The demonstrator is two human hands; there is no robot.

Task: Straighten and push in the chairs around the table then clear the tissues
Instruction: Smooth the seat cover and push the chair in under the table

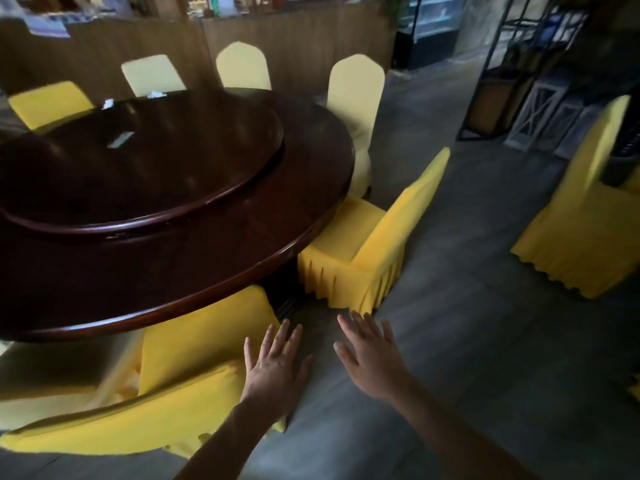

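A: Hands?

B: Both out in front, low in the view. Left hand (275, 367) flat, fingers straight and spread, just past the right edge of the near chair (194, 355); touching the cover or only over it, impossible to tell. Right hand (372, 355) likewise flat with straight fingers, over bare floor (467, 341), fingertips near the skirt hem of the right chair (360, 244). Nothing gripped in either.

A: Chairs?

B: Near chair with its seat partly under the table (207, 265), back toward the camera. Right chair turned at an angle, one seat corner under the table rim, back leaning out toward the right. Pale chair (356, 95) just beyond it, close against the far right rim. Three more along the far side: far chair (242, 65), far-middle chair (152, 76), far-left chair (48, 102), only the backs showing above the tabletop. Another yellow one, spare chair (588, 216), well apart at the right edge, not at this table.

A: Tissues?

B: Two small white scraps on the far side of the table, blurred: left tissue (108, 103), right tissue (156, 94) in front of the far-middle chair. Dark turntable (173, 174) on the tabletop.
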